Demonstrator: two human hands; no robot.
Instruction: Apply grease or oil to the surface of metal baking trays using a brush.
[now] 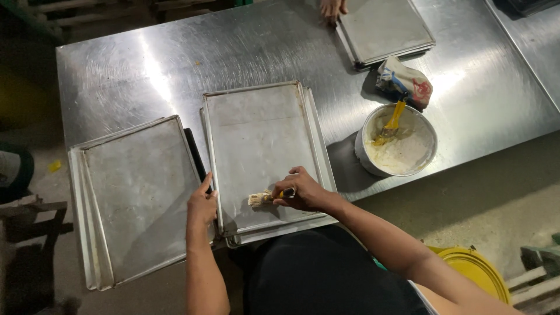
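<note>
My right hand (304, 192) grips a small brush (263, 198) with a yellow handle, its pale bristles resting on the near left part of a metal baking tray (256, 134). That tray tops a short stack in the middle of the steel table (146, 64). At the stack's near left edge, my left hand (202, 205) rests with fingers together, thumb side toward the tray rim. A second stack of trays (134, 198) lies just left of that hand, overhanging the table's front edge.
A white tub of pale grease (402, 153) with a second yellow brush (392, 121) stands at the right. A crumpled cloth (403, 81) lies behind it. Another person's hand (333, 8) touches a third tray stack (385, 29) at the far edge. A yellow lid (473, 269) sits on the floor.
</note>
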